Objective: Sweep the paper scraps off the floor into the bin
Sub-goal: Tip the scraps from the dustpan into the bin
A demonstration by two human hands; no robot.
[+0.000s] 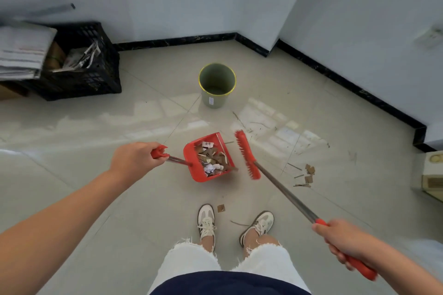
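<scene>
My left hand grips the red top of the dustpan handle. The red dustpan hangs just ahead of my feet, filled with brown and white paper scraps. In my right hand is the red grip of the broom, whose metal shaft runs up-left to the red brush head, right beside the pan. A green bin with a yellow rim stands upright farther ahead, empty as far as I can see. Loose brown scraps lie on the tiles to the right, and one scrap between my shoes.
A black plastic crate with papers and a stack of sheets sits at the back left. A cream box is at the right edge. White walls with black skirting enclose the corner behind the bin. Thin sticks lie among the scraps.
</scene>
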